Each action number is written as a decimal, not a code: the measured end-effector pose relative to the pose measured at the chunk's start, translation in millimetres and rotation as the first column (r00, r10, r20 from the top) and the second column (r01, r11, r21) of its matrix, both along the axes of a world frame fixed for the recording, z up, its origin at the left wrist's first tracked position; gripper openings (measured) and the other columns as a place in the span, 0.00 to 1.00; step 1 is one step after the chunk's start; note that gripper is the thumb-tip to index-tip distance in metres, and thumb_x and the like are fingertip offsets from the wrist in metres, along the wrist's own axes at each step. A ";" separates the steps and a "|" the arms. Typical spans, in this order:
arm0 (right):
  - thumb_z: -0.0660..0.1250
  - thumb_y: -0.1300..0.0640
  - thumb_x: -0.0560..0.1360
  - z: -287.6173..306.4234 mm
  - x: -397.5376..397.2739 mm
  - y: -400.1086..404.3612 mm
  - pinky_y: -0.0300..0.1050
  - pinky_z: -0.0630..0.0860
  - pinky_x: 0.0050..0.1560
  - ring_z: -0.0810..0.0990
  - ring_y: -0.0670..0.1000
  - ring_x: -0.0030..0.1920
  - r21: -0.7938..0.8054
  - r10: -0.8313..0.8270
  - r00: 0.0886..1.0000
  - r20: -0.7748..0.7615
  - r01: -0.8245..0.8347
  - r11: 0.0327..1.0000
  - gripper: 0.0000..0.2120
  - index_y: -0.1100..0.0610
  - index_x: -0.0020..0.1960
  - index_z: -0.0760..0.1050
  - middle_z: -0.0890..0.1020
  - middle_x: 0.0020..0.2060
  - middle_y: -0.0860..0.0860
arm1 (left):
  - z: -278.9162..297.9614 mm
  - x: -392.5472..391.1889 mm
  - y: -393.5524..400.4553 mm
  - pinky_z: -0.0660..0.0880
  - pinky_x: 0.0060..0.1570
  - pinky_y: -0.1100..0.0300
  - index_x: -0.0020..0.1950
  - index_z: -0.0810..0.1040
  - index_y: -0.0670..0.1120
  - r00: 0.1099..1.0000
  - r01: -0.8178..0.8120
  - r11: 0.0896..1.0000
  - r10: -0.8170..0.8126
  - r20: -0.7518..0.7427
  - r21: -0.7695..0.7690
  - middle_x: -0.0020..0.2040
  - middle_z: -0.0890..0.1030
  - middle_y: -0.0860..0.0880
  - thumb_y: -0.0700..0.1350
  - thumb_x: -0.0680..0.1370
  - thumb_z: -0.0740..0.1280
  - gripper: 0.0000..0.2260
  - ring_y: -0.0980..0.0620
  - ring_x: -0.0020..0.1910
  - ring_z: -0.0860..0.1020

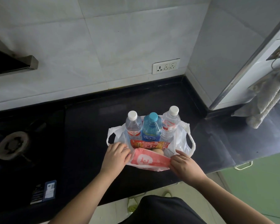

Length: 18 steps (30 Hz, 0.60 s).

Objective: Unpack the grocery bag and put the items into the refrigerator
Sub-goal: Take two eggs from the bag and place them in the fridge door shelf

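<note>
A white plastic grocery bag [183, 143] with a red printed front stands open on the black counter. Inside stand two clear water bottles with white caps [133, 126] [170, 123] and, between them, a blue bottle [152, 128]. A red and yellow snack packet [149, 144] lies in front of them, and something round and pale [158, 151] shows below it. My left hand [116, 155] grips the bag's near left edge. My right hand [184, 164] pinches the near right edge of the bag.
A gas burner [12, 145] sits on the cooktop at the left, with a range hood [13, 63] above. A wall socket [166, 66] is behind the bag. The refrigerator's side [249, 62] rises at the right, with a grey towel [263, 101] hanging there. Green cabinets [263, 183] lie below.
</note>
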State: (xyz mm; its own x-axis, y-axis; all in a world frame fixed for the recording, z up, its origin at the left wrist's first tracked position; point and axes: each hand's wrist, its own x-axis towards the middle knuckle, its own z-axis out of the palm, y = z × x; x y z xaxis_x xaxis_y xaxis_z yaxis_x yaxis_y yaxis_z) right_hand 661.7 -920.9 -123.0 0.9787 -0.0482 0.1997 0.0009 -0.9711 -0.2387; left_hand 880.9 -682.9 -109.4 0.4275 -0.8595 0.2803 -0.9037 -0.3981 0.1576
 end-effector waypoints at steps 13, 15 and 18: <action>0.61 0.48 0.79 -3.1 17.9 12.4 0.48 0.81 0.46 0.83 0.52 0.45 0.013 -0.129 0.985 -0.113 0.131 0.991 0.11 0.52 0.57 0.75 0.83 0.49 0.49 | -9.6 -3.5 9.8 0.74 0.49 0.59 0.64 0.77 0.50 0.980 0.191 0.978 -0.185 -0.074 0.082 0.48 0.81 0.55 0.55 0.75 0.67 0.19 0.55 0.49 0.76; 0.57 0.47 0.78 -3.0 19.9 15.2 0.47 0.81 0.45 0.83 0.51 0.44 0.010 -0.109 0.989 -0.100 0.111 0.994 0.14 0.51 0.55 0.77 0.84 0.45 0.48 | -9.5 -5.0 10.3 0.74 0.48 0.59 0.68 0.74 0.51 0.980 0.194 0.975 -0.187 -0.074 0.106 0.47 0.80 0.55 0.55 0.74 0.71 0.24 0.55 0.48 0.76; 0.58 0.48 0.76 -5.4 21.0 18.5 0.45 0.79 0.45 0.82 0.49 0.42 -0.023 0.000 0.997 -0.081 -0.002 1.000 0.14 0.51 0.54 0.79 0.84 0.43 0.46 | -10.8 -6.4 11.2 0.72 0.47 0.60 0.67 0.76 0.52 0.974 0.224 0.969 -0.221 -0.044 0.107 0.46 0.78 0.55 0.54 0.75 0.70 0.21 0.55 0.47 0.74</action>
